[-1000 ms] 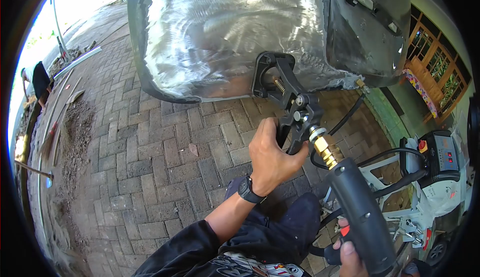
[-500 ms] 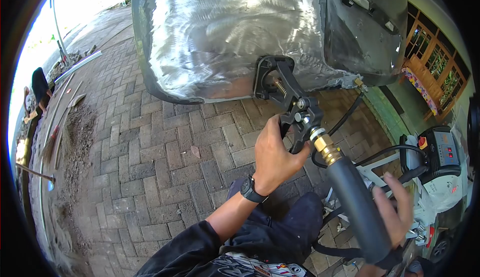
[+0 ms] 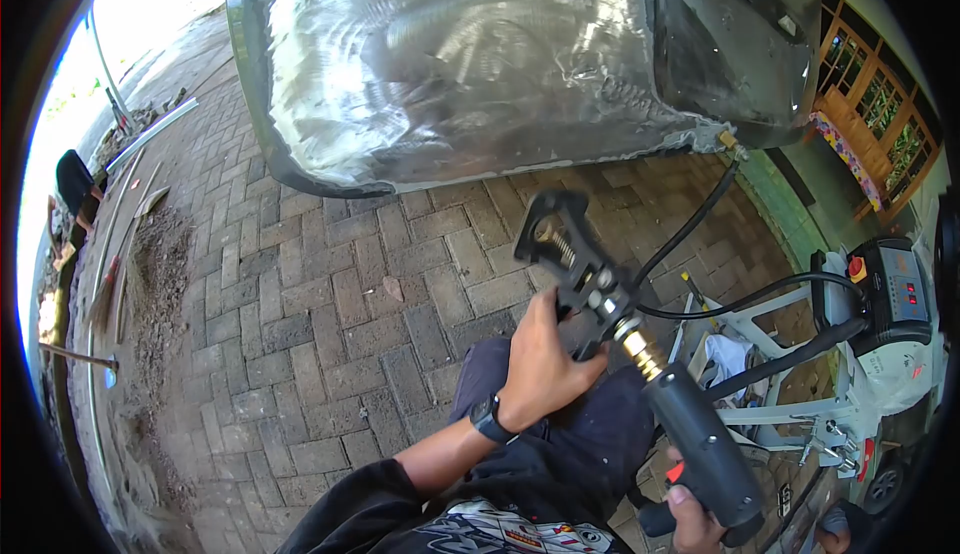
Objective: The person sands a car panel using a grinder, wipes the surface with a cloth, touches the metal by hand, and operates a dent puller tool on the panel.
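Note:
A black dent-puller welding gun (image 3: pixel 705 449) with brass fittings slants across my front. Its black lever-and-foot puller frame (image 3: pixel 585 264) has a spring inside and stands off the bare metal door panel (image 3: pixel 470 64). My left hand (image 3: pixel 545 369), with a watch on the wrist, is closed on the puller's lever handle. At the rear grip, my right hand (image 3: pixel 692 522) is closed on the gun, thumb near a red trigger (image 3: pixel 675 473). Most of its fingers are hidden behind the gun. The panel shows swirled grinding marks.
A welding machine (image 3: pixel 890 289) with red digits sits on a white frame cart (image 3: pixel 770 414) at right. One black cable (image 3: pixel 700 216) reaches a brass clamp (image 3: pixel 728 139) on the panel's edge. Brick paving (image 3: pixel 300 334) lies below. A person (image 3: pixel 76 189) bends down at far left.
The puller's foot has come away from the panel, and the gun has moved down towards me. My right hand, fingers spread beside the gun before, is now closed on its rear grip.

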Motion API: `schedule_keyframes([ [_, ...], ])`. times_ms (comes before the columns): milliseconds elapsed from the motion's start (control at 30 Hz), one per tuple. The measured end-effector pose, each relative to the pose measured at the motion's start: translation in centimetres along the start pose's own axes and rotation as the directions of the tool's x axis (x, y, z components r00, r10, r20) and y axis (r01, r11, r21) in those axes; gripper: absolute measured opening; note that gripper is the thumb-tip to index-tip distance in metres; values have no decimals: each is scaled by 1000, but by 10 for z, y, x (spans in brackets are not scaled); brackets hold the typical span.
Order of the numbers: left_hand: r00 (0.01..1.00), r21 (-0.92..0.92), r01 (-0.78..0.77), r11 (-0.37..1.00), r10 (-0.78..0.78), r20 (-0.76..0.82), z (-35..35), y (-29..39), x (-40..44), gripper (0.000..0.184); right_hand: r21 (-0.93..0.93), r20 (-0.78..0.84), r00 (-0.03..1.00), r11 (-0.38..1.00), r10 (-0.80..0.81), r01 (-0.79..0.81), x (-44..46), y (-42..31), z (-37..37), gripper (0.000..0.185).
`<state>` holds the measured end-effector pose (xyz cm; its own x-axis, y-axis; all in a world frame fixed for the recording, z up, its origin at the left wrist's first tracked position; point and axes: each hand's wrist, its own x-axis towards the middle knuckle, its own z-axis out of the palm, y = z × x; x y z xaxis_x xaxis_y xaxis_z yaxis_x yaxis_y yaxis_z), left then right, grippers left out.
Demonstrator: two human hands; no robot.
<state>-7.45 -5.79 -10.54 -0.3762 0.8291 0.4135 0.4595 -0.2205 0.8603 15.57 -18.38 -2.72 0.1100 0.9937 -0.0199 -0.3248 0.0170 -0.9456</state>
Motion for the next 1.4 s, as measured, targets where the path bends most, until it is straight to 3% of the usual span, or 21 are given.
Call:
schedule_keyframes([
  [67,997,-16,-73,997,72,-38,-9,17,24,80,-62,7,981,979,-196,196,3,-4,3,31],
  [100,993,-27,-109,994,107,-55,-11,23,33,79,-361,251,896,824,-366,438,12,-19,4,28],
  [133,991,-55,-119,991,115,-71,-12,27,40,79,-540,520,749,522,-410,660,23,-35,8,27],
  [167,988,-81,-132,988,125,-87,-13,30,47,79,-559,757,571,138,-318,818,27,-44,10,26],
  [233,987,-108,-139,984,128,-102,-15,33,54,79,-662,362,867,560,-344,498,16,-38,19,48],
  [267,988,-108,-131,985,120,-100,-16,34,55,79,-608,140,953,737,-268,297,12,-35,24,64],
  [433,988,-95,-116,989,105,-111,-17,30,60,76,-598,107,951,746,-290,295,15,-38,37,63],
  [500,993,-117,-85,989,75,-86,-18,31,61,80,-678,340,874,553,-346,483,22,-42,38,46],
  [567,986,-106,-130,986,117,-118,-16,29,60,80,-577,783,574,66,-241,814,36,-57,31,23],
  [667,972,-16,-167,986,162,-168,-13,33,59,82,-587,779,567,7,-269,809,36,-45,22,25],
  [800,963,120,-125,985,150,-225,-10,37,61,71,-577,793,566,17,-226,816,37,-53,26,27],
  [867,977,37,-43,998,49,-206,-12,36,61,58,-572,795,546,-31,-264,819,41,-54,29,28],
  [900,981,-5,-1,1000,0,-192,-13,35,61,52,-662,523,760,377,-386,647,33,-54,46,30],
  [933,979,-14,11,1000,-14,-202,-13,34,61,49,-552,194,918,735,-346,394,17,-52,69,35],
  [1000,977,-29,41,999,-47,-209,-14,32,60,45,-651,507,794,454,-336,608,27,-50,53,48],
  [1100,974,-45,2,999,-12,-226,-12,29,60,42,-639,507,833,553,-221,535,24,-65,63,44],
  [1167,961,-36,-74,997,61,-271,-9,28,60,45,-638,644,698,285,-312,716,39,-65,49,48],
  [1267,954,-60,-141,988,119,-275,-3,18,61,53,-453,883,330,-422,-333,786,63,-86,41,46],
  [1300,957,-74,-150,986,126,-261,-2,15,60,56,-457,882,330,-444,-336,771,66,-88,38,46],
  [1367,963,-18,-161,987,153,-223,-3,16,58,69,-651,699,576,-42,-423,758,58,-63,19,47],
  [1400,961,22,-170,985,171,-218,-7,20,56,71,-699,496,766,335,-410,632,47,-35,2,48],
])
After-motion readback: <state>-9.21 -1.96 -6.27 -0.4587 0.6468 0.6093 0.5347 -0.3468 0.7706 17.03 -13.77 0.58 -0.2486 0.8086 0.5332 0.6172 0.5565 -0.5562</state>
